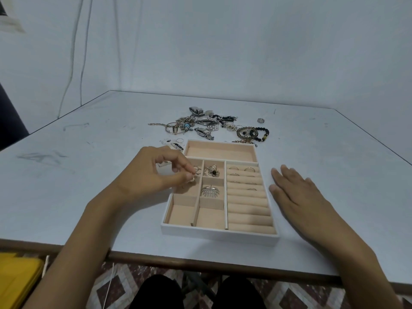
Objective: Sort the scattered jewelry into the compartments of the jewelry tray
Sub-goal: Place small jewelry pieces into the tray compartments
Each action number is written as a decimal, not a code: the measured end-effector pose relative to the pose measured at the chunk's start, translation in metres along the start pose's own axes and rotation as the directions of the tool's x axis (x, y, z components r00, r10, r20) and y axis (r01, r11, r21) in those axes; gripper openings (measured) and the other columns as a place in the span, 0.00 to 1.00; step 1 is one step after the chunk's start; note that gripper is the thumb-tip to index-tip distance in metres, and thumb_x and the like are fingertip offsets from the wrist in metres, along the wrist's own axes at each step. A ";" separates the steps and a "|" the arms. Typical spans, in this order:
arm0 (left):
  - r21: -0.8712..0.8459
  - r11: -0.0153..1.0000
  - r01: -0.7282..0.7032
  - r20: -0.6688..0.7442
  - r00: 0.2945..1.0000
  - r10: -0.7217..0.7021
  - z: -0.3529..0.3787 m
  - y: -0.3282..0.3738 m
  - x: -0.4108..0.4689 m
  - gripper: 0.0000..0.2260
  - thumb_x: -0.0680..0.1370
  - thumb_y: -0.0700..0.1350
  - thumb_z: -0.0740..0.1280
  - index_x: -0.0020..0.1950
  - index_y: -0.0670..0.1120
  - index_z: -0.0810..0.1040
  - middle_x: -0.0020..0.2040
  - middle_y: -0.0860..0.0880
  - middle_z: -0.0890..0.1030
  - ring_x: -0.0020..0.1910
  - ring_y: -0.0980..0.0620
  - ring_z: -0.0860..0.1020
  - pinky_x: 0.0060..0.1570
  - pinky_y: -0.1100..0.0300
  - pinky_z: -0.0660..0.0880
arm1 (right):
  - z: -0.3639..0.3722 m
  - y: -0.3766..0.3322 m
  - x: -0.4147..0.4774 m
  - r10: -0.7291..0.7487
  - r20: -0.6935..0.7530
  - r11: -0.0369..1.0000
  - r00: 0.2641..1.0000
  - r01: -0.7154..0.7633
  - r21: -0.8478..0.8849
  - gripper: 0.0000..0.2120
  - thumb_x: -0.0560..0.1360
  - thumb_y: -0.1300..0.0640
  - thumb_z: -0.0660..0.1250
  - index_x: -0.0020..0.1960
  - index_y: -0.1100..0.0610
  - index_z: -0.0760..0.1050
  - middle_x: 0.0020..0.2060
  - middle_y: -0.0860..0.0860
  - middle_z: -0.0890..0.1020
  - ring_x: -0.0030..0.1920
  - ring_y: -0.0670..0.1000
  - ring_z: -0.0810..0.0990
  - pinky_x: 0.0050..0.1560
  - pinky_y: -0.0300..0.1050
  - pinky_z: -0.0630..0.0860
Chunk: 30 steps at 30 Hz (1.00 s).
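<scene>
Fingertips (187,175) of the left hand (153,172) are curled together, pinching a small gold piece (192,179) just above the far end of the tray's (218,234) left column; which compartment lies under it I cannot tell. A flower brooch (213,171) and a fan-shaped piece (210,190) lie in the middle column, and thin rings (243,169) sit in the padded rolls on the right. The right hand (298,192) rests flat on the table (89,175) just beside the tray, fingers straight and slightly spread. A jewelry heap (214,124) lies beyond the tray.
</scene>
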State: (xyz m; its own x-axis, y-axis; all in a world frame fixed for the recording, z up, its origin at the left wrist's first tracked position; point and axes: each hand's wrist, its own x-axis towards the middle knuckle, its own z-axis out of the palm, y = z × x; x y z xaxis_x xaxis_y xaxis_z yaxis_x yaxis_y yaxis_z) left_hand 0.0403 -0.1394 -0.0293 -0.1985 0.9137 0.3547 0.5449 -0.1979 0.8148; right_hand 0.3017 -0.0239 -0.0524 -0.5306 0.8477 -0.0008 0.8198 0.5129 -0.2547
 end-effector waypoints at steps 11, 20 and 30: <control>0.179 0.983 -0.045 -0.015 0.999 0.048 0.004 -0.003 -0.002 0.08 0.64 0.42 0.80 0.36 0.55 0.85 0.36 0.53 0.81 0.44 0.58 0.77 0.47 0.74 0.67 | 0.001 0.000 0.000 -0.006 -0.012 1.000 1.000 0.006 0.011 0.25 0.82 0.47 0.44 0.78 0.49 0.46 0.78 0.47 0.46 0.77 0.45 0.43 0.75 0.44 0.40; 0.083 0.986 -0.142 0.057 0.989 0.138 0.005 -0.010 0.001 0.07 0.63 0.51 0.78 0.39 0.54 0.86 0.38 0.51 0.82 0.45 0.49 0.77 0.47 0.49 0.75 | 0.002 0.001 0.000 -0.011 -0.013 1.000 1.000 0.011 0.010 0.25 0.83 0.47 0.44 0.78 0.49 0.46 0.78 0.47 0.46 0.77 0.45 0.43 0.75 0.45 0.40; 0.171 0.985 -0.011 -0.191 0.981 0.044 -0.005 -0.027 0.020 0.05 0.72 0.47 0.71 0.47 0.54 0.83 0.45 0.54 0.82 0.42 0.60 0.75 0.35 0.74 0.65 | -0.002 -0.003 0.000 -0.016 0.020 0.998 1.000 0.017 -0.058 0.25 0.83 0.48 0.43 0.78 0.50 0.46 0.78 0.49 0.47 0.78 0.47 0.44 0.76 0.47 0.42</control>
State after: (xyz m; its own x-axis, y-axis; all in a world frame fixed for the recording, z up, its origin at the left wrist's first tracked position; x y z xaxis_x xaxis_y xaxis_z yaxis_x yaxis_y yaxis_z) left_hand 0.0180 -0.1173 -0.0417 -0.3261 0.8197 0.4709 0.6783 -0.1441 0.7205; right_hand 0.2995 -0.0253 -0.0495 -0.5477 0.8365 -0.0160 0.8218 0.5343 -0.1980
